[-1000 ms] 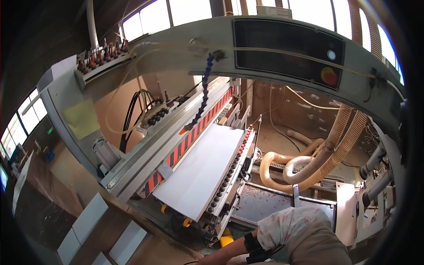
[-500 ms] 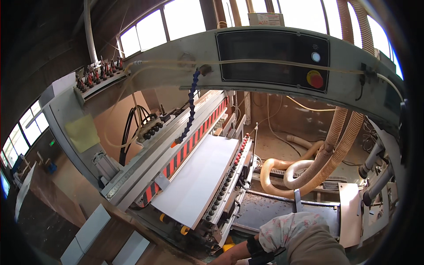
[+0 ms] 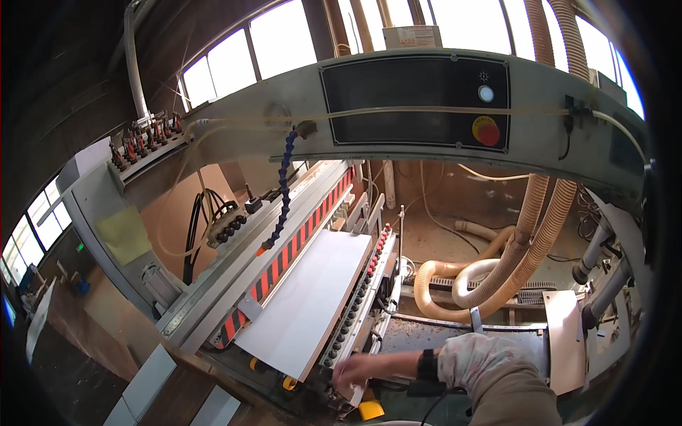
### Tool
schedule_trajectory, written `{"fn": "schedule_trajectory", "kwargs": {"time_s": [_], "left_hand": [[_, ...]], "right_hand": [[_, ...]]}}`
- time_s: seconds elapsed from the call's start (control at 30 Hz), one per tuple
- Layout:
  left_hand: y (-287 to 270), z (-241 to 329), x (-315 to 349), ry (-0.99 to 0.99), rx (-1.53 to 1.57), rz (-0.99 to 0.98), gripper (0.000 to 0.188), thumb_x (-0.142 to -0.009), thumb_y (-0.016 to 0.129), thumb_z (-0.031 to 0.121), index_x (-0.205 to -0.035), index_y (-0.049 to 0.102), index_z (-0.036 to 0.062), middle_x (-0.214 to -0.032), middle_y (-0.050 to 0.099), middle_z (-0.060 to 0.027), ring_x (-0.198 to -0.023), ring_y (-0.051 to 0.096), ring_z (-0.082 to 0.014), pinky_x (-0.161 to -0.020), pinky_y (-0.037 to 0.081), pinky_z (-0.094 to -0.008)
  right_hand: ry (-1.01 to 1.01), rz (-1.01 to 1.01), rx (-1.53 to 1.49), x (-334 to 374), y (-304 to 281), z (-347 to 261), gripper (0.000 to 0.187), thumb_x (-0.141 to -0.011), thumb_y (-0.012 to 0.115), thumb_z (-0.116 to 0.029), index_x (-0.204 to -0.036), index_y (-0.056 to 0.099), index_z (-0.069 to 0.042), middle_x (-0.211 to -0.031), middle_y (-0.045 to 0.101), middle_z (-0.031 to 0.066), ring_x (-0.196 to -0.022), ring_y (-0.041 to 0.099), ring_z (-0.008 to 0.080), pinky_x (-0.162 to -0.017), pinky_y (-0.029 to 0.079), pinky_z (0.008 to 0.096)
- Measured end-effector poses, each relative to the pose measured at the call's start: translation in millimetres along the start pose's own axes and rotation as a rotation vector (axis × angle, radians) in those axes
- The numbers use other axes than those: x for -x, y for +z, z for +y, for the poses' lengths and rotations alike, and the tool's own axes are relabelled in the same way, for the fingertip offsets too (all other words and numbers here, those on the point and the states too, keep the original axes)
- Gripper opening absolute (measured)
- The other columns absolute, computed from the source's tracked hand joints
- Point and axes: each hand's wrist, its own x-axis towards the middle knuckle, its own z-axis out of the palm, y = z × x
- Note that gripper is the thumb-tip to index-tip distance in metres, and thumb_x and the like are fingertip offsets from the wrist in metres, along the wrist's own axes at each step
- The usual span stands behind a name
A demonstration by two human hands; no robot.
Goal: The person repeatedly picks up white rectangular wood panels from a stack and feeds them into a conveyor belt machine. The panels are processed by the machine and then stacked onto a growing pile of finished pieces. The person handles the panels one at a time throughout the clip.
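Right hand beside the white board's near corner
Its fingers blur; I cannot tell whether the grip is clenched or released.

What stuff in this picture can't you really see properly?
All in the head view:
- Left hand: not in view.
- Right hand: blurred, so I can't tell whether it holds anything.
- Pale panel at lower left: its near end is cut off by the bottom edge.
- Ribbed hoses: a stretch is hidden behind the grey beam.
- Box above the beam: its printing is too small to read.
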Motion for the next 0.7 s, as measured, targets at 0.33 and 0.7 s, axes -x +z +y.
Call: {"fn": "schedule_trajectory", "kwargs": {"time_s": [0.33, 0.7], "left_hand": [[-42.1, 200.5, -91.5, 0.487, 1.311, -0.210, 0.022, -0.086, 0.052, 0.018, -0.099, 0.049, 0.0000, -0.095, 0.056, -0.0129, -0.090, 0.055, -0.0229, -0.081, 0.045, -0.0387], [-35.4, 249.9, -98.5, 0.368, 1.115, -0.068, 0.021, -0.085, 0.051, 0.018, -0.094, 0.057, 0.0001, -0.094, 0.056, -0.0075, -0.084, 0.051, -0.0171, -0.069, 0.041, -0.0322]], "right_hand": [[-0.558, 1.304, -0.064, -72.2, -134.1, 10.5, 0.063, -0.089, 0.043, -0.039, -0.130, 0.024, 0.004, -0.127, 0.037, 0.0216, -0.119, 0.035, 0.0288, -0.099, 0.028, 0.0338], [-0.433, 1.665, -0.009, -156.5, -83.7, -18.0, 0.073, -0.087, 0.043, -0.041, -0.132, 0.012, 0.008, -0.138, 0.012, 0.0258, -0.130, 0.009, 0.0354, -0.106, 0.010, 0.0387]]}}
